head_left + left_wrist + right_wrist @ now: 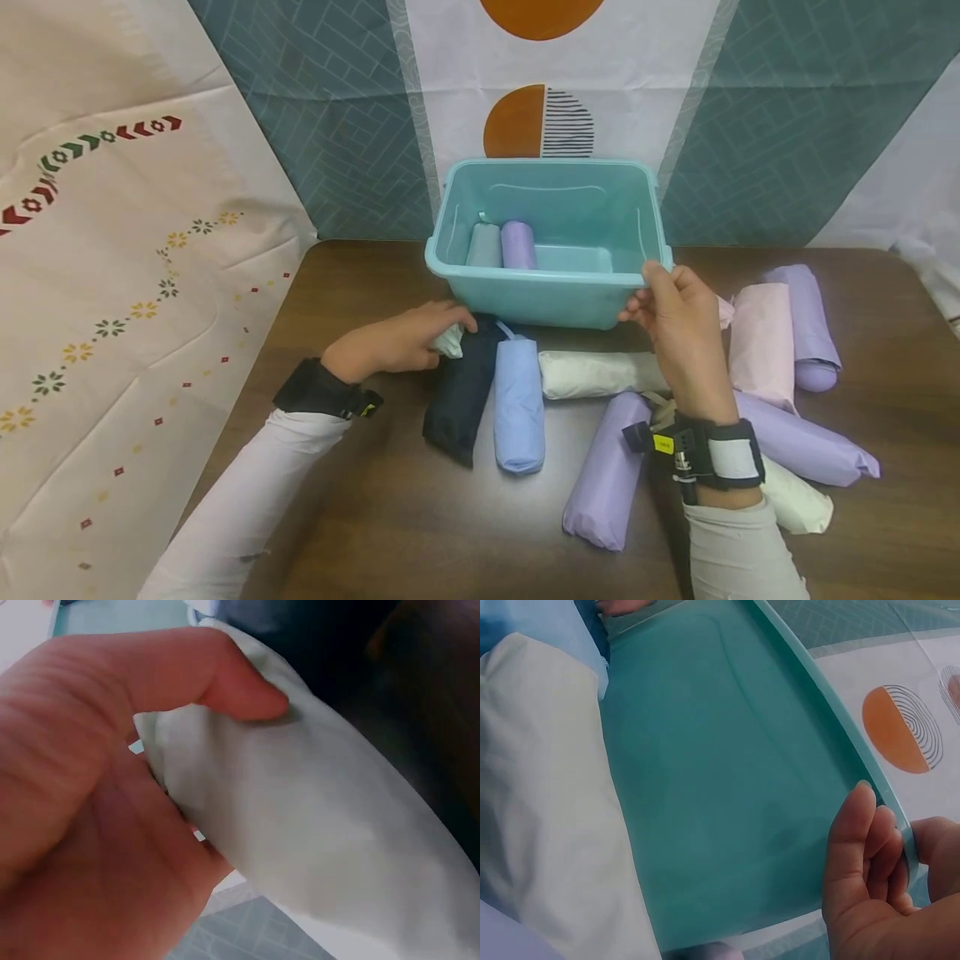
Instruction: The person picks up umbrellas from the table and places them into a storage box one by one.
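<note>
In the head view my left hand point(405, 340) holds a pale green folded umbrella point(448, 342) by one end, beside a black folded umbrella point(461, 400). The left wrist view shows the thumb pressed on the pale umbrella's fabric point(300, 810); its far end runs out of frame. My right hand point(682, 342) grips the near right corner of a teal plastic bin point(532, 296), thumb on one side of the rim and fingers curled on the other, as the right wrist view shows. A grey-green umbrella point(484, 246) and a lavender umbrella point(517, 246) lie inside the bin, at its left.
Before the bin lie a light blue umbrella point(519, 408), a cream one point(596, 373) and a lavender one point(609, 471). Right of my right arm are a pink umbrella point(765, 342), more lavender ones point(806, 325) and a cream one point(798, 500). A patterned cloth point(360, 125) hangs behind the table.
</note>
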Demonstrator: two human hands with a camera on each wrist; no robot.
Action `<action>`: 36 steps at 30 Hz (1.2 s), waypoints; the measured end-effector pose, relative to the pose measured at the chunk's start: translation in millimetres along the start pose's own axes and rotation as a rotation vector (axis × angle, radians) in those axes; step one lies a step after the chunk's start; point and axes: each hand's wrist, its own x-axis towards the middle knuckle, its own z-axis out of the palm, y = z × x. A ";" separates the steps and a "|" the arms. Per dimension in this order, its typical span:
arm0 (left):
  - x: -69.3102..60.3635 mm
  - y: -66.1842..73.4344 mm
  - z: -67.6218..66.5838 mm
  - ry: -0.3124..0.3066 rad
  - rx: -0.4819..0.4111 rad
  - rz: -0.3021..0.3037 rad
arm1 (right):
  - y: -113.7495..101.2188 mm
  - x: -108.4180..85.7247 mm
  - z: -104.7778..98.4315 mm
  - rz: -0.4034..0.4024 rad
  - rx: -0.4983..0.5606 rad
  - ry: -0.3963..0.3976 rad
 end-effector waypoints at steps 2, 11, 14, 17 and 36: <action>-1.5 -1.4 3.5 -0.002 0.000 -0.041 | 0.2 0.0 0.1 -0.001 0.002 -0.001; -29.5 -17.7 20.3 0.072 -0.010 -0.227 | 0.9 -1.3 1.0 -0.008 0.012 -0.014; -42.4 -29.0 23.7 0.122 0.059 -0.296 | 1.4 -1.6 1.0 -0.007 0.013 -0.011; -51.9 -39.5 25.1 0.160 0.107 -0.326 | 1.5 -1.8 0.3 -0.008 0.013 -0.007; -38.8 -45.7 14.3 0.223 0.325 0.055 | 2.0 -1.5 -2.8 -0.008 -0.001 0.010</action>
